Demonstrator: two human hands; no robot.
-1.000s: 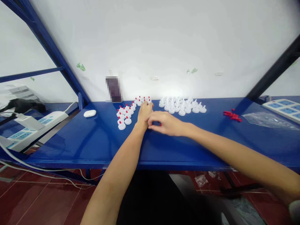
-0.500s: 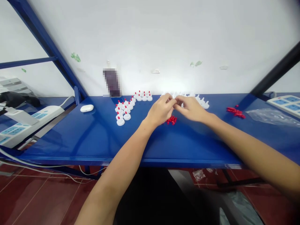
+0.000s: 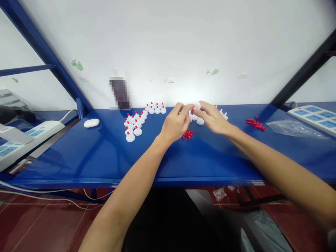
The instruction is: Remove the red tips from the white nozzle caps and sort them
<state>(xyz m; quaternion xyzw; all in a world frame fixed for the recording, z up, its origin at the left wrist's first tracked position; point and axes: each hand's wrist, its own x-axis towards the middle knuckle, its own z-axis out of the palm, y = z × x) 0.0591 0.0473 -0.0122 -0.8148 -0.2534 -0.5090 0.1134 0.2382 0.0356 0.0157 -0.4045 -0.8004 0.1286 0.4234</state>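
Note:
Between my two hands, a white nozzle cap (image 3: pixel 196 105) is tilted, with a small red tip cap (image 3: pixel 193 110) beside its base. My left hand (image 3: pixel 175 121) has its fingers closed at the left side of this cap. My right hand (image 3: pixel 214 118) pinches from the right, its thumb close to the red tip. Below the left fingers lies a pile of loose red tip caps (image 3: pixel 187 134). More white nozzle caps (image 3: pixel 200 121) stand behind and under the hands, partly hidden. At the left, several nozzle caps with red tips (image 3: pixel 130 137) stand in grouped rows.
The blue table (image 3: pixel 105 157) also bears a white earbud case (image 3: pixel 91 123), another red pile (image 3: pixel 256 124) and a clear plastic bag (image 3: pixel 294 128). A blurred dark phone-like object (image 3: pixel 120 93) leans on the wall. Power strips (image 3: pixel 317 117) lie at both sides.
My hands have turned and parted slightly, so the white nozzle cap and red tip now show between the fingers. The whole view has shifted a little.

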